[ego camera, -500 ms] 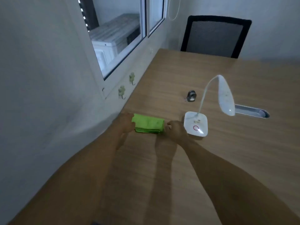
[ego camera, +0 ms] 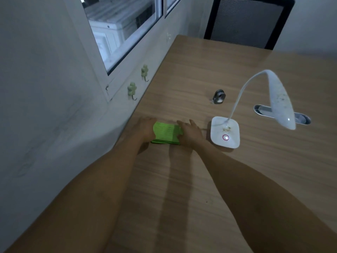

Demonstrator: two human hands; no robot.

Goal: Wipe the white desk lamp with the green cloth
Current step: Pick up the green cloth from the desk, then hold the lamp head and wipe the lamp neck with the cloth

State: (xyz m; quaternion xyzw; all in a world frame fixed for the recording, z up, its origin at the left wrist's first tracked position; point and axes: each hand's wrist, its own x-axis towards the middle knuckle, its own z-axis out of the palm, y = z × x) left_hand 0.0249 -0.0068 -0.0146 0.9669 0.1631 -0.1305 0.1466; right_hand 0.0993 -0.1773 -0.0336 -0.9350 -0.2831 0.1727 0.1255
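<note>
Two bare forearms reach forward across a wooden worktop, converging on a folded green cloth that lies flat near the worktop's left edge, close to the wall. The left hand rests palm-down against the cloth's left side, its fingers hidden behind the hand, so their spread cannot be told. The right hand lies palm-down on the cloth's right end, fingers loosely extended over the fabric rather than curled around it. Just to the right of that hand, not touching it, stands the white desk lamp, its square base showing a lit ring button and its curved neck arching up to a speckled head. A small metal object sits beyond the lamp's base, a black chair at the far end.
</note>
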